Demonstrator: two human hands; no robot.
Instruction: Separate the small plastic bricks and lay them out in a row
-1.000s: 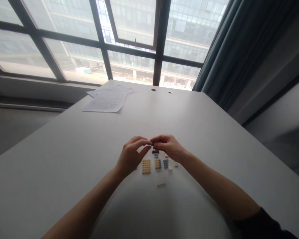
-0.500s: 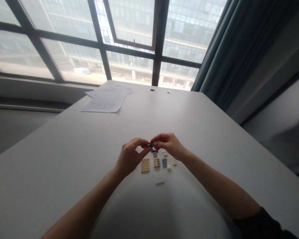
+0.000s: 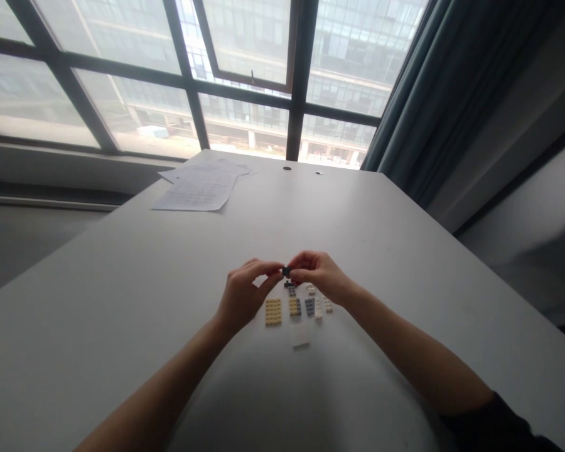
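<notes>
Between the fingertips of my left hand (image 3: 247,292) and my right hand (image 3: 321,275) is a small dark toy brick (image 3: 286,272), pinched from both sides just above the table. Its exact shape is too small to tell. Under and in front of my hands lie loose building bricks: a yellow studded plate (image 3: 273,312), a yellow brick (image 3: 294,306) with a grey one against its right side, a grey plate (image 3: 309,306), and several white bricks (image 3: 318,309). More dark and grey pieces (image 3: 290,289) sit right below the held brick, partly hidden by my fingers.
A white smooth piece (image 3: 301,336) lies nearest me on the white table (image 3: 169,263). Sheets of paper (image 3: 198,188) rest at the far left. Two round holes are near the far edge, before a window (image 3: 249,44) and a blue-grey curtain (image 3: 414,94).
My left thumb has shifted up toward the dark brick, and a little more of the brick shows. Both hands stay in nearly the same place; the view has tilted slightly.
</notes>
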